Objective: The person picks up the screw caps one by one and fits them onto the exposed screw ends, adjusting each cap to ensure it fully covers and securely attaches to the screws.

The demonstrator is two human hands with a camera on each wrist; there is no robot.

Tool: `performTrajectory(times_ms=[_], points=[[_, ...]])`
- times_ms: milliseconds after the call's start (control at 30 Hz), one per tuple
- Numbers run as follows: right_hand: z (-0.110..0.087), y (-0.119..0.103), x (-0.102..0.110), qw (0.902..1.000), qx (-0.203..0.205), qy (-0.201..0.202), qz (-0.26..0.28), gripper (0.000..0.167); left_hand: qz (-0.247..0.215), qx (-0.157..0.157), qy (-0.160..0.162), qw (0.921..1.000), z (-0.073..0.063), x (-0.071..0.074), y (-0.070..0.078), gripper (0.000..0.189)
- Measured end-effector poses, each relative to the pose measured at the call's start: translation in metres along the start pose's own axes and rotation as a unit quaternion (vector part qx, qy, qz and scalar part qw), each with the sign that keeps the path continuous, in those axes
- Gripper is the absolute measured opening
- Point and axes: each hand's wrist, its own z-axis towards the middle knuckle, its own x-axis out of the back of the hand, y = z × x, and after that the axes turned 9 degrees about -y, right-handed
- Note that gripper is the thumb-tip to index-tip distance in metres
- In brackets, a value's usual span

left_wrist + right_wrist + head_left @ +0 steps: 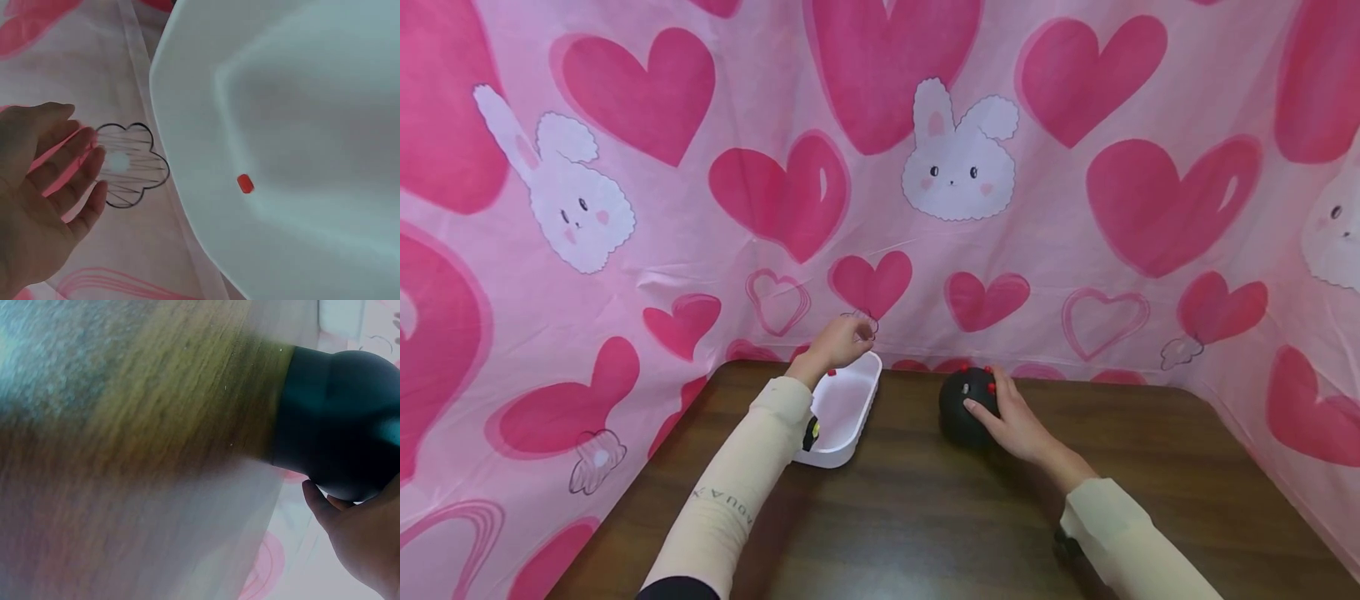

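A black, ball-shaped object (961,417) with small red knobs or pieces and a small metallic spot on top stands on the table. In the right wrist view the black object (350,419) shows a straight-sided base. My right hand (1015,417) grips its right side, thumb on the near side and fingers farther back. My left hand (844,340) hovers over the far end of a white tray (865,408), its fingers (78,181) loosely bent and holding nothing. One small red piece (245,184) lies inside the tray near its end wall.
The brown wooden table (910,517) has rounded far corners. A pink cloth (1052,242) with hearts and rabbits hangs behind and at both sides. The tray stands left of the black object, with bare tabletop between them.
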Motion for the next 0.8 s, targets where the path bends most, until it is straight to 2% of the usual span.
performTrajectory(times_ms=[333,600,800], points=[[0.000,0.000,0.000,0.9998,0.014,0.012,-0.004,0.092,-0.013,0.103,-0.044,0.9936,-0.006,-0.003,-0.018,0.026],[0.000,0.001,-0.001,1.0000,0.005,0.007,-0.002,0.095,-0.028,0.130,-0.050,0.9899,-0.010,-0.009,-0.029,0.023],[0.001,0.001,0.001,1.0000,0.002,0.003,0.001,0.096,-0.022,0.142,-0.053,0.9882,-0.010,-0.012,-0.035,0.016]])
